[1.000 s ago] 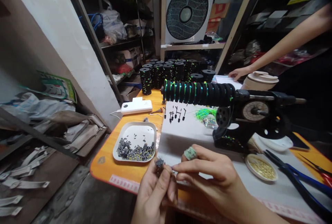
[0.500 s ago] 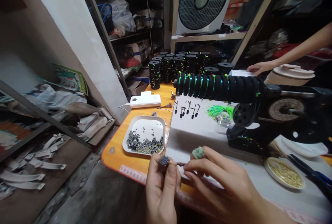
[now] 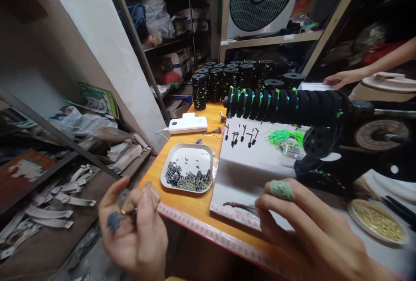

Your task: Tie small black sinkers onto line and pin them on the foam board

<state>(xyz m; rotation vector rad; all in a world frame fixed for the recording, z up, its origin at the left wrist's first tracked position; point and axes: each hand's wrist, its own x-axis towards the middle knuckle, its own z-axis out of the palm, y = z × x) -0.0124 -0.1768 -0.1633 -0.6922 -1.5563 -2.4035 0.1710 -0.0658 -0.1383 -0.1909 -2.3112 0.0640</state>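
Observation:
My left hand (image 3: 138, 224) is raised off the table's front left edge, thumb pressed against the curled index finger. A dark blue-grey clump (image 3: 113, 222) shows against its fingers, and a small gold-coloured bit (image 3: 122, 211) sits by the fingertips; what the pinch holds is not clear. Over the front of the white board, my right hand (image 3: 302, 224) has its fingers curled together at the end of a thin reddish-brown stick-like piece (image 3: 238, 205). A green wrap (image 3: 282, 190) covers one right finger. A white tray (image 3: 165, 177) of small dark cylindrical pieces stands between and beyond the hands.
A black ridged roller (image 3: 286, 105) with green and blue strands spans the right side. Behind stand several black spools (image 3: 199, 92). A white power bank (image 3: 187, 124), green strands (image 3: 286, 137), a dish of gold pieces (image 3: 378, 222) and scissors (image 3: 398, 211) lie around. Another person's hand (image 3: 339, 79) is far right.
My hands have parted: the left moved left, off the table edge, with the grey clump. The reddish-brown piece, formerly between both hands, is now by my right hand, low over the board. The view shifted slightly.

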